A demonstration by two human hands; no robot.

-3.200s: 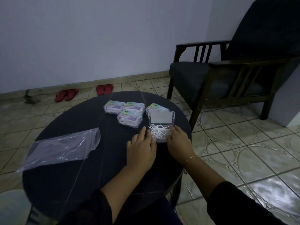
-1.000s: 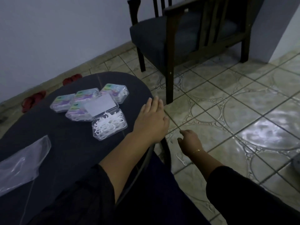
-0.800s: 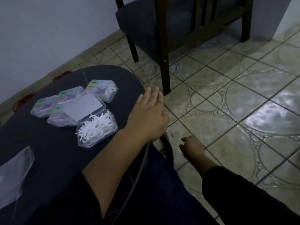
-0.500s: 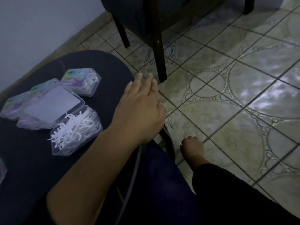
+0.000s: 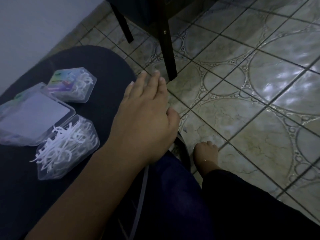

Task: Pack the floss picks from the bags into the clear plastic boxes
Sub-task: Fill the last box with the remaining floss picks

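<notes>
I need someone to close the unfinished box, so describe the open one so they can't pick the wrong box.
On the dark round table, left of the left hand resting at its edge, sits a cluster of clear boxes. The open box is the nearest one: its lid is flipped back and loose white floss picks are heaped inside uncovered, unlike the closed box with a coloured label.

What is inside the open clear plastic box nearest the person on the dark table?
The open box holds a loose heap of white floss picks, some poking over its rim. Its lid is swung back. The picks at the bottom are hidden under the heap.
</notes>
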